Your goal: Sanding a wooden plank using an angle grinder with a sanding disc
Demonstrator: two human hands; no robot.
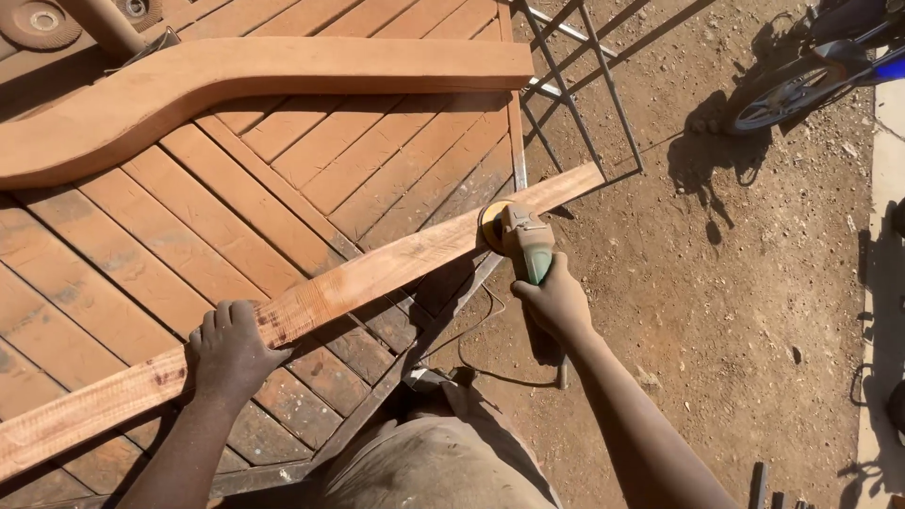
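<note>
At the far left, a curved wooden beam [189,90] lies across the top of the slatted wooden desk [311,160], its straight end reaching toward the upper right. Below it, a long narrow plank [368,273] runs diagonally over the desk from the lower left edge up to the right, its far end jutting past the desk's metal-framed edge. The left hand [229,351] presses flat on the plank's lower part, fingers spread over its top face and curled over the far edge, its grip pinning the wood down. Further right, an angle grinder [518,238] with a greenish body sits with its sanding disc against the plank's edge, near the upper end. The right hand [556,303] has its grip wrapped tight round the grinder's handle. Right of that lies bare dirt ground [735,283], with a motorcycle [811,66] parked at the top right corner.
</note>
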